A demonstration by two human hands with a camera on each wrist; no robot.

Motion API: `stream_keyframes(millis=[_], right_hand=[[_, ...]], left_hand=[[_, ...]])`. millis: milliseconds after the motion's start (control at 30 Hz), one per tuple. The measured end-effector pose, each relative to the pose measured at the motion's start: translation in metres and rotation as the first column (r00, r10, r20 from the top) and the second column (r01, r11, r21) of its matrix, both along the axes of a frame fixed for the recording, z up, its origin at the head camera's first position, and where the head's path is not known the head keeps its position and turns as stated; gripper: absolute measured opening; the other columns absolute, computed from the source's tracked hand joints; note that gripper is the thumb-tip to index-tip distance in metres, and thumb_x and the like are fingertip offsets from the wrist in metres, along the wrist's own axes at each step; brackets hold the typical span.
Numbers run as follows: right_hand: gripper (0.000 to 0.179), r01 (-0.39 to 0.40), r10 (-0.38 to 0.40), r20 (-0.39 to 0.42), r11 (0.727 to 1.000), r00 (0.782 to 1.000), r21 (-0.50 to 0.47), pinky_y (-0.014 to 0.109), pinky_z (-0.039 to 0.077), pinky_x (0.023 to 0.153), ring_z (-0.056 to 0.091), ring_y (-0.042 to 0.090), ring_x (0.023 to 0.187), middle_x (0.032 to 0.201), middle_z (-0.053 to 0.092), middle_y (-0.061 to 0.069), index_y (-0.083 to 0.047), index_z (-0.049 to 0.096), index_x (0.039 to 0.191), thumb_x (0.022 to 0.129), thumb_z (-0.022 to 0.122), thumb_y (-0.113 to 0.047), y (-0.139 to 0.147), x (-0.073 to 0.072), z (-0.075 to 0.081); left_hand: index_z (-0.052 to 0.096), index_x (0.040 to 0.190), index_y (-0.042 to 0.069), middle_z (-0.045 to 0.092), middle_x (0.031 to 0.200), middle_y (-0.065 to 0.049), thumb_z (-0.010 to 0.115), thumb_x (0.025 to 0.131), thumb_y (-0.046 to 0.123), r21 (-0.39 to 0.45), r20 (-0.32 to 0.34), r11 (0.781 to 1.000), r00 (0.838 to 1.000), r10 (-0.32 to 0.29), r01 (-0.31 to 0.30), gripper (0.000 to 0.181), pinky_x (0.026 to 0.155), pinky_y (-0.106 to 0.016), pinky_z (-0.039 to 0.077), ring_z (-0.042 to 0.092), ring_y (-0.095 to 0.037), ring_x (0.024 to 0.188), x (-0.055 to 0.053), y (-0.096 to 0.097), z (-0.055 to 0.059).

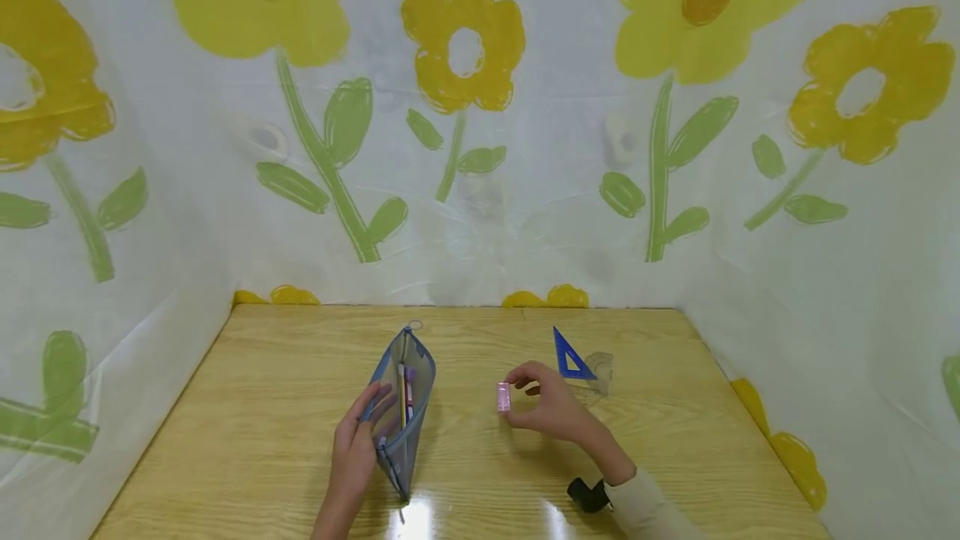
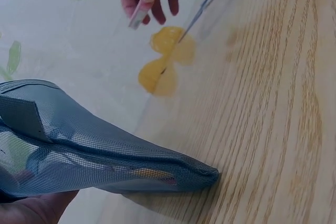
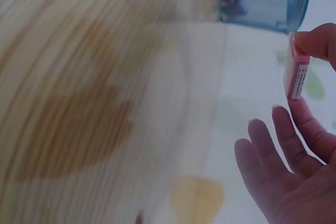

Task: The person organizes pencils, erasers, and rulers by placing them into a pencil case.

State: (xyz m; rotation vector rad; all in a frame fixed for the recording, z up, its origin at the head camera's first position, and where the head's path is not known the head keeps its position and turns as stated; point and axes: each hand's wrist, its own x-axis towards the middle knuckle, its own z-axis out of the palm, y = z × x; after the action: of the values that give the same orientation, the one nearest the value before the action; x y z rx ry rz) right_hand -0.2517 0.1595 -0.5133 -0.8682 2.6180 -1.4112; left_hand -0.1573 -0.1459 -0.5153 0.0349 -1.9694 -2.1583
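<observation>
My left hand (image 1: 356,444) grips the left side of a blue-grey mesh pencil case (image 1: 417,444), its fingers at the rim. Unzipped at the top, the case stands on the table with its mouth spread. Inside lie a yellow pencil (image 1: 402,398) and a purple-capped pen (image 1: 410,390). To the right, my right hand (image 1: 553,407) pinches a small pink eraser (image 1: 503,397) between thumb and index finger, held apart from the case. A barcode label shows on the eraser (image 3: 297,74) in the right wrist view, where the other fingers extend loosely.
A blue set square (image 1: 573,363) lies beyond my right hand, with a clear protractor (image 1: 603,373) beside it on the wooden table (image 1: 247,407). Near my right wrist is a black object (image 1: 587,496). Flower-patterned cloth (image 1: 540,190) hangs around the back and sides.
</observation>
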Motion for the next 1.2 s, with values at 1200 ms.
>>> stream_keyframes(millis=[1200], right_hand=[[0.039,-0.144,0.145,-0.094,0.989,0.985,0.023,0.043,0.059,0.084,0.061,0.026,0.098,0.113,0.065,-0.005,-0.016,0.068,0.116,0.081,0.084,-0.023,-0.101,-0.011,0.04]], left_hand=[[0.029,0.151,-0.015,0.041,0.149,-0.037,0.02,0.099,-0.011,-0.049,-0.033,0.998,0.999,-0.044,0.042,0.053,0.101,-0.026,0.053,0.055,-0.02,0.13,0.002,0.005,-0.001]])
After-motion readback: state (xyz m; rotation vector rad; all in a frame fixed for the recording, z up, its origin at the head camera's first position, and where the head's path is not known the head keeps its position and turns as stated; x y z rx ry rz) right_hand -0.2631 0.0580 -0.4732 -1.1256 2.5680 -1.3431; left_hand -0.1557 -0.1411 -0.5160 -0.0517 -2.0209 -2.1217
